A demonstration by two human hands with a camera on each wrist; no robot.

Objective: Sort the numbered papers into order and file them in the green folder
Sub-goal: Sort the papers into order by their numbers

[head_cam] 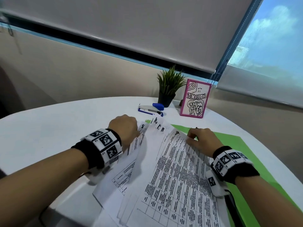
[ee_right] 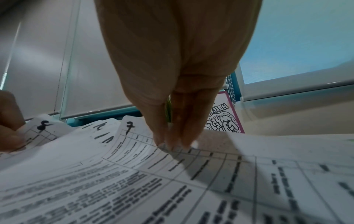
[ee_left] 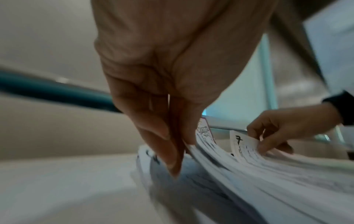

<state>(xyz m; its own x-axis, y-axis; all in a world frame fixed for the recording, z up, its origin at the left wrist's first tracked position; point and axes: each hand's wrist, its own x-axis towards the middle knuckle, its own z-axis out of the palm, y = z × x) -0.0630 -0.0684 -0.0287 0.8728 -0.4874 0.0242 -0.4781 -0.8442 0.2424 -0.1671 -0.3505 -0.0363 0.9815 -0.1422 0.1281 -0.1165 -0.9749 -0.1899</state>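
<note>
Numbered papers (head_cam: 165,169) lie fanned on the white table (head_cam: 49,128), overlapping the green folder (head_cam: 242,145). The left hand (head_cam: 126,128) pinches the sheet marked 8 (ee_right: 44,127) at its top corner. The right hand (head_cam: 200,138) pinches the top edge of sheet 7 (ee_right: 130,125), just right of that grip; beyond both sit a stapler (head_cam: 150,108) and plant (head_cam: 168,86).

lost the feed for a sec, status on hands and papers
Left hand pinches sheet 8; right hand holds sheet 7. Papers fanned, unsorted, partly over green folder. Nothing blocking.
</note>
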